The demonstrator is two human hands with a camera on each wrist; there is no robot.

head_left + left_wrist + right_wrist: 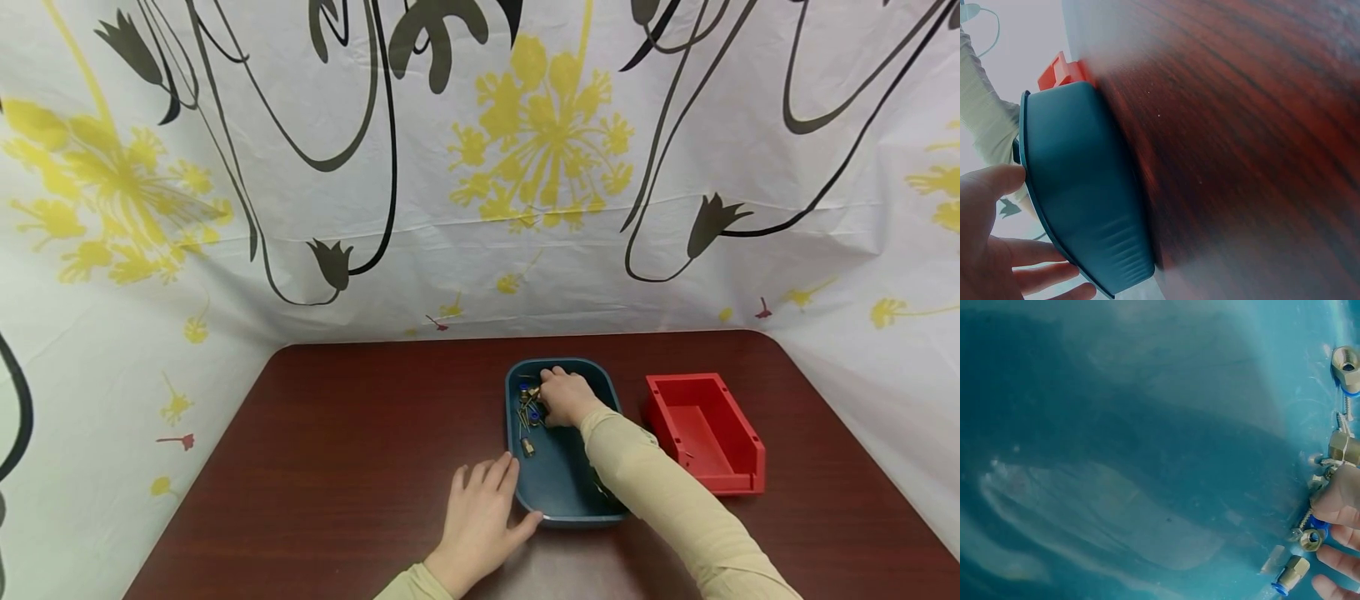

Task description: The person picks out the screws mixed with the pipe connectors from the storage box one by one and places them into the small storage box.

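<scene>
Picking step, I judge. Right hand is down in the blue tray, centre frame, fingers curled into the heap of brass fittings at the tray's upper left; whether they've clamped one I can't tell. Left hand lies flat, fingers apart, thumb against the tray's near corner, steadying it. Next calls for a firm pinch, then a lift. Red bin sits just right.

Red plastic bin sits on dark reddish-brown wood table, toward the right side, open side up. White curtain backdrop with yellow flower prints and black curling stems wraps behind and around the table's sides.
</scene>
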